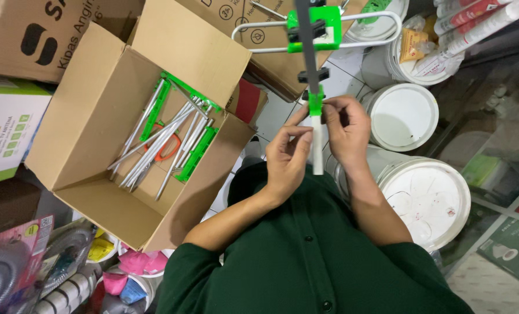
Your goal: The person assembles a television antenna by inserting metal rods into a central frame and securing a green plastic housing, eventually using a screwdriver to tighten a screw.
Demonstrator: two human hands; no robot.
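Fingertips of both hands meet on a slim white tube (pixel 317 148) held upright in front of a person in a dark green shirt (pixel 311 261). The left hand (pixel 287 158) pinches the tube from its side with thumb and forefinger closed narrow around it, the other fingers curled in. The right hand (pixel 346 131) grips just above, its fingers pressed together on a small green clip (pixel 316 100) where the tube joins a grey boom (pixel 307 40). The boom runs up and away from the fingers, carrying a black clamp (pixel 313 75) and then a bright green plastic bracket (pixel 320 26), through which a looped white metal rod (pixel 352 30) passes sideways.

To the left of the hands, well apart, an open cardboard box (pixel 96 116) holds a loose heap of aluminium rods (pixel 154 142) mixed with green plastic strips (pixel 196 154) and an orange loop. To the right of the fingers stand white lidded buckets (pixel 428 197), one just under the right forearm. More cardboard cartons (pixel 27 35) are stacked beyond the box, and packaged goods crowd the lower left corner.
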